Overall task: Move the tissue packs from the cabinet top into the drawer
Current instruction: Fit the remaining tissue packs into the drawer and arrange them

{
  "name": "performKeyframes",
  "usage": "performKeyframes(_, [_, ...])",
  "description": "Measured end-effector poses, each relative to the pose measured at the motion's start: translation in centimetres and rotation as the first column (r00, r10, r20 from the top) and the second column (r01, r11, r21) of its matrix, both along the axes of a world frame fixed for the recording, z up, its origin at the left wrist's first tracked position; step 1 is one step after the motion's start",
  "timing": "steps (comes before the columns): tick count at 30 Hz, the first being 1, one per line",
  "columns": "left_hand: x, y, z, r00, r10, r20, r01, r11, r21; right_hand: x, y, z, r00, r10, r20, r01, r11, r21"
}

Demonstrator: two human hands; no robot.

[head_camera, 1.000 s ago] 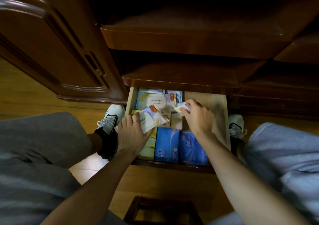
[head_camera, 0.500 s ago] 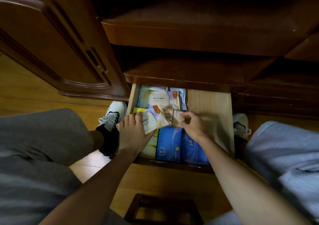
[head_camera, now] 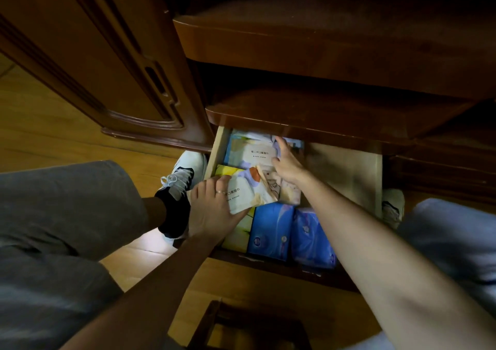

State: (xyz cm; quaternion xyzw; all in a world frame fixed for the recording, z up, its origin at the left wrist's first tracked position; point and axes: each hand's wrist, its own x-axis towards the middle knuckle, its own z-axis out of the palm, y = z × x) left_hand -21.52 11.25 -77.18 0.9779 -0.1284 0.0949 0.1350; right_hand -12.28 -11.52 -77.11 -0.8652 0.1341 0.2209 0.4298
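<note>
The open wooden drawer [head_camera: 346, 178] sits below the dark cabinet top [head_camera: 322, 46]. My left hand [head_camera: 212, 210] grips a white tissue pack with an orange mark [head_camera: 249, 191], tilted over the drawer's left side. My right hand [head_camera: 287, 162] reaches to the back of the drawer, fingers spread on a pale pack with printed text [head_camera: 255, 152]. A small pinkish pack [head_camera: 284, 188] lies just beneath my right wrist. Two blue packs [head_camera: 271, 229] and a yellow pack [head_camera: 241, 231] fill the front. No packs show on the cabinet top.
An open cabinet door [head_camera: 88, 62] swings out at left. My knees in grey trousers flank the drawer, with sneakers [head_camera: 182, 175] on the wood floor. A dark stool frame [head_camera: 249, 328] stands near the bottom edge. The drawer's right part shows bare wood.
My right hand let go of the small pinkish pack beside the white one and moved toward the drawer's back onto the pale pack. My left hand kept its hold.
</note>
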Motion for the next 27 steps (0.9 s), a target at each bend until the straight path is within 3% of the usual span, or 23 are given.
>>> performKeyframes(1, [0.0, 0.0, -0.1, 1.000, 0.003, 0.003, -0.003, 1.000, 0.006, 0.8, 0.4, -0.5, 0.996, 0.075, -0.049, -0.082, 0.985, -0.153])
performKeyframes(3, [0.0, -0.1, -0.3, 1.000, 0.011, 0.000, -0.011, 1.000, 0.010, 2.0, 0.7, -1.3, 0.983, 0.169, -0.072, -0.182, 0.858, -0.480])
performKeyframes(10, [0.0, -0.1, -0.7, 0.999, -0.014, 0.032, 0.013, 0.999, 0.032, 3.5, 2.1, -3.5, 0.978, 0.203, -0.042, -0.196, 0.839, -0.508])
performKeyframes(11, [0.0, -0.1, -0.6, 0.999, -0.017, 0.036, 0.016, 0.999, 0.030, 3.6, 2.3, -3.7, 0.986, 0.169, -0.005, -0.153, 0.883, -0.443])
performKeyframes(13, [-0.1, -0.2, -0.6, 0.999, -0.025, 0.036, 0.024, 0.999, 0.022, 3.5, 2.8, -3.7, 0.999, -0.001, 0.046, 0.008, 0.988, -0.154])
performKeyframes(14, [-0.1, -0.2, -0.6, 0.999, -0.026, 0.035, 0.026, 0.999, 0.020, 3.6, 2.9, -3.7, 0.993, -0.105, 0.055, 0.108, 0.993, -0.051])
performKeyframes(16, [-0.1, -0.2, -0.4, 0.999, -0.027, 0.024, 0.027, 0.999, 0.020, 3.5, 2.7, -3.0, 0.965, -0.257, 0.054, 0.257, 0.966, 0.013])
performKeyframes(19, [-0.1, -0.2, 0.1, 0.999, -0.035, 0.007, 0.035, 0.999, 0.026, 2.5, 2.2, -1.9, 0.937, -0.343, 0.073, 0.339, 0.939, 0.057])
performKeyframes(24, [-0.2, -0.2, 1.2, 0.999, -0.011, -0.035, 0.011, 1.000, -0.014, -0.8, 0.8, -0.2, 0.877, -0.478, -0.055, 0.472, 0.833, 0.287])
performKeyframes(26, [0.0, -0.3, 2.0, 0.998, 0.026, -0.061, -0.028, 0.999, -0.040, -2.3, 0.3, 0.5, 0.777, -0.619, -0.117, 0.612, 0.699, 0.370])
performKeyframes(27, [0.2, -0.4, 2.4, 0.997, 0.041, -0.064, -0.045, 0.997, -0.055, -2.9, 0.0, 0.9, 0.686, -0.707, -0.172, 0.701, 0.579, 0.416])
